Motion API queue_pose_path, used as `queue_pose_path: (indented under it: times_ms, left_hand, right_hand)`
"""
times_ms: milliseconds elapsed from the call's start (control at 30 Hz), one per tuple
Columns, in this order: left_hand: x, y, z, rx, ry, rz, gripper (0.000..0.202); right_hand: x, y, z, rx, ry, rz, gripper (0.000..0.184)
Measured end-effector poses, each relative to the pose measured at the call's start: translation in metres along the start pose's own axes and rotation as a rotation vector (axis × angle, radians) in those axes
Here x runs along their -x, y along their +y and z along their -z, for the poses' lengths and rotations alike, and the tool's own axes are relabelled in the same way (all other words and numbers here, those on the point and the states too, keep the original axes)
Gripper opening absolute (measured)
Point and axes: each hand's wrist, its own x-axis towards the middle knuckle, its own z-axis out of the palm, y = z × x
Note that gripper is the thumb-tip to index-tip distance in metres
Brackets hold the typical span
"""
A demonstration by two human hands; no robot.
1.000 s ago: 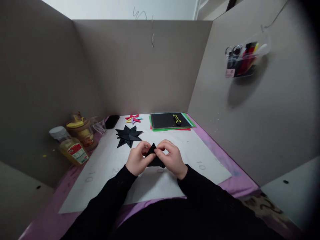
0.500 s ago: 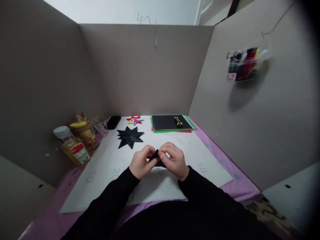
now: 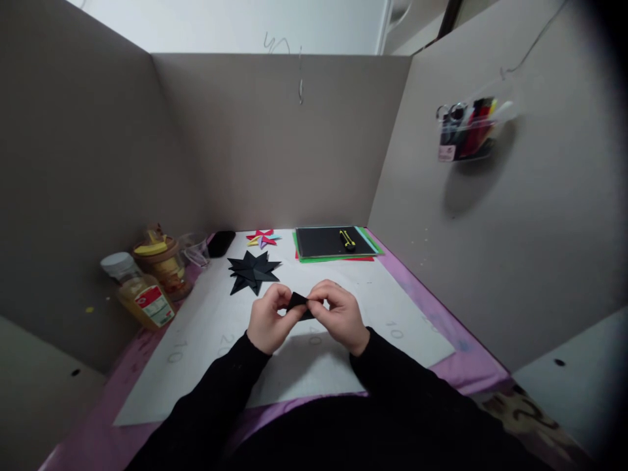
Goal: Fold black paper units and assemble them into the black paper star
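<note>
A small folded piece of black paper (image 3: 297,303) is pinched between both of my hands just above the white sheet (image 3: 392,307) on the table. My left hand (image 3: 266,320) grips its left side with curled fingers. My right hand (image 3: 340,315) pinches its right side with thumb and fingertips. Most of the paper is hidden by my fingers. Beyond my hands lies a black folded paper star (image 3: 252,270).
A stack of coloured paper with a black top sheet (image 3: 324,242) and a yellow-black cutter (image 3: 348,239) lies at the back. A small multicoloured paper star (image 3: 263,238), a dark pouch (image 3: 220,243), jars (image 3: 164,265) and a bottle (image 3: 140,292) sit left. Cardboard walls surround; a pen holder (image 3: 468,131) hangs right.
The black paper has been folded flatter and smaller between my fingers; its upright triangular point is gone. My hands stayed in nearly the same place.
</note>
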Motion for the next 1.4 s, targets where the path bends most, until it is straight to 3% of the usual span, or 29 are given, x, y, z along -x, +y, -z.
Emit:
queue_pose_path:
  times_ms: [233,600,1400]
  left_hand:
    - [0.0024,-0.0018,0.0010,-0.240,-0.026,-0.200,0.018]
    - [0.0037,-0.0071,-0.0013,-0.302,-0.041,-0.364,0.015]
    - [0.0030,-0.0077,-0.0010,-0.390,-0.106,-0.374,0.012]
  right_hand:
    - [-0.0025,-0.0017,0.0029,-0.104,-0.074,0.013,0.009]
    - [-0.0044,-0.0038,0.0033,-0.123,-0.139,0.097,0.009]
    - [-0.0050,-0.0079,0.0011,0.003,-0.241,0.179,0.008]
